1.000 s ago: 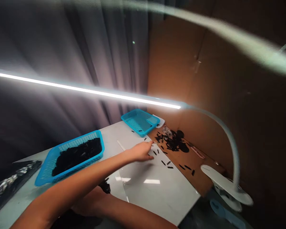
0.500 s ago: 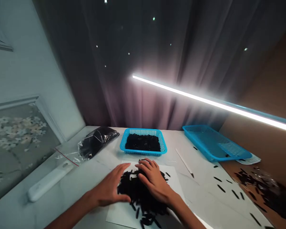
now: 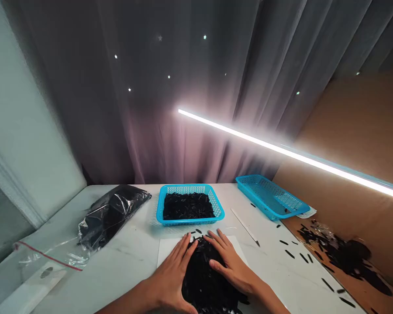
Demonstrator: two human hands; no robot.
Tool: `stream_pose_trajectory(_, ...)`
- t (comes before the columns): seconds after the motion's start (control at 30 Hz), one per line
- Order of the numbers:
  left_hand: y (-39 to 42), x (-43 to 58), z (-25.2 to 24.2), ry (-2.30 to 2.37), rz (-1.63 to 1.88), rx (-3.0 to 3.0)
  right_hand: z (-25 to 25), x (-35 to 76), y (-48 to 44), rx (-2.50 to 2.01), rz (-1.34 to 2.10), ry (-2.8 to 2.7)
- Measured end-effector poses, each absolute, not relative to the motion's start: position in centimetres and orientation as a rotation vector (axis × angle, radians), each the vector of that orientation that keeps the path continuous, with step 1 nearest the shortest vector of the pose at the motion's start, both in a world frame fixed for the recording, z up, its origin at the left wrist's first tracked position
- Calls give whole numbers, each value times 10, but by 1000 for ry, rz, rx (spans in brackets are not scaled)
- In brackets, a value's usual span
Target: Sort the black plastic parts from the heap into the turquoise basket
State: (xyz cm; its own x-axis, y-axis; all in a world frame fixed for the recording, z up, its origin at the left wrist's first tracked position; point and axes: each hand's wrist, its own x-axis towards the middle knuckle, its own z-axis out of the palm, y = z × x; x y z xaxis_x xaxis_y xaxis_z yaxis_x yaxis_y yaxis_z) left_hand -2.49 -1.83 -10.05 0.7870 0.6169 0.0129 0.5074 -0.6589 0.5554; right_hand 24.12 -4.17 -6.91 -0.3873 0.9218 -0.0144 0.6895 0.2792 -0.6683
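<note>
On the head view my left hand (image 3: pixel 172 272) and right hand (image 3: pixel 232 264) lie open, gripping nothing, cupped round the heap of small black strips (image 3: pixel 206 279) on the white sheet (image 3: pixel 165 250) at the counter's (image 3: pixel 131 253) near edge; gathering looks part-done to me, with stray strips (image 3: pixel 288 243) lying rightward.

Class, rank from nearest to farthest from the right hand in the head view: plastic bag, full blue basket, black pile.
1. Black pile: touching, under the right hand.
2. Full blue basket: just ahead.
3. Plastic bag: far left.
</note>
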Motion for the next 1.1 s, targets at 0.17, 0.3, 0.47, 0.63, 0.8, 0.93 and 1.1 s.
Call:
stream_pose_trajectory(0.17,-20,-9,-98,870,262,2388,-83,231,-45,-1176,881,-2082)
stream_pose_trajectory(0.3,-26,-4,-95,961,333,2330,-81,229,-42,-1175,935,-2062)
stream_pose_trajectory(0.47,-27,3,-78,1017,532,2247,-82,233,-40,-1098,999,-1982)
stream_pose_trajectory(0.63,-17,9,-58,969,583,2156,-80,238,-40,-1021,992,-2013)
stream_pose_trajectory(0.8,-7,-1,-43,966,612,2043,-67,243,-38,-1042,900,-2042)
stream_pose_trajectory(0.93,-1,-7,-25,968,701,1969,-48,235,-41,-1051,1019,-1731)
stream_pose_trajectory(1.1,2,12,0,832,697,1996,-33,197,-44,-927,1446,-931)
